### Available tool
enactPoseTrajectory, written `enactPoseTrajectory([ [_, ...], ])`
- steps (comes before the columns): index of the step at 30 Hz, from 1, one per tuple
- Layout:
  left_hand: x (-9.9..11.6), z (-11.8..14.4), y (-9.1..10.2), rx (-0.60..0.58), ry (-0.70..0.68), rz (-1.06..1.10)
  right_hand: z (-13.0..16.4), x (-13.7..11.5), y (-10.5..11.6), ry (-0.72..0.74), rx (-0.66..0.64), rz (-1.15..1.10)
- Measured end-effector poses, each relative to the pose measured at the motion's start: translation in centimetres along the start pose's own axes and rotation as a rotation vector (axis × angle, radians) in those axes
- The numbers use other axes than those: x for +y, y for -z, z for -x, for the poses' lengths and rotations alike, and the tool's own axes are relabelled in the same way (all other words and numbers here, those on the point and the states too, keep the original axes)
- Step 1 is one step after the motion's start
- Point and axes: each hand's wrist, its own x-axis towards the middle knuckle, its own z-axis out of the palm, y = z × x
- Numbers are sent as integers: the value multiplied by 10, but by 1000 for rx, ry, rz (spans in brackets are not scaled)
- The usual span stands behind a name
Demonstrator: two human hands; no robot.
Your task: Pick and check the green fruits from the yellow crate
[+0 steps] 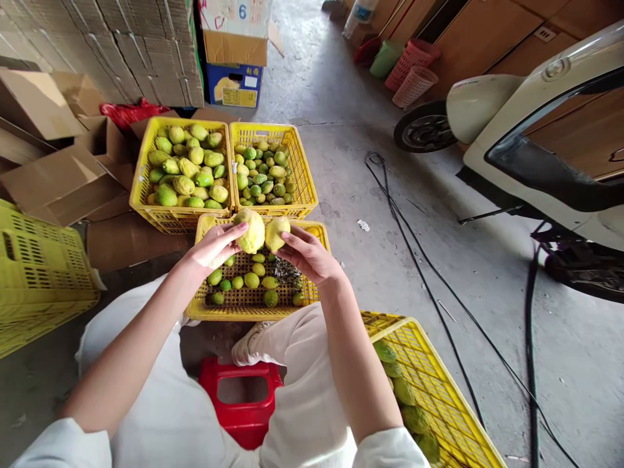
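Observation:
My left hand (218, 246) is closed around a large pale-yellow lemon (251, 232). A smaller yellow lemon (277, 234) is gripped in my right hand (308, 255), close beside the first. Both fruits are held above the near yellow crate (214, 312), where several green-yellow lemons (251, 280) and a crumpled dark wrapper (286, 272) lie spread on the bottom. Behind it, the left crate (166, 218) is heaped with large lemons (187, 168). The crate to its right (305, 175) holds smaller green ones (262, 175).
At my right knee stands a yellow crate (439, 364) of green fruit. Another yellow crate (43, 273) and opened cardboard boxes (58, 175) are on the left. A red stool (244, 416) is below me. Black cables (429, 260) cross the floor near a white scooter (517, 123).

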Motion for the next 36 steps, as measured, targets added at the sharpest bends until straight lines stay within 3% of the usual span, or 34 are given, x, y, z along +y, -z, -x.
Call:
enactPoseTrajectory([
  [9,-6,-2,-2,19,67,-11,-8,11,-16,88,138,3],
  [18,1,0,-16,195,116,-23,-8,7,-7,51,112,9],
  [21,4,3,-13,170,104,-12,-8,6,-4,60,140,-38],
  [29,-7,-9,7,-64,11,-24,-5,5,-1,60,113,-37],
  [36,-8,-8,5,-64,-7,-18,-3,4,-5,34,106,-11],
])
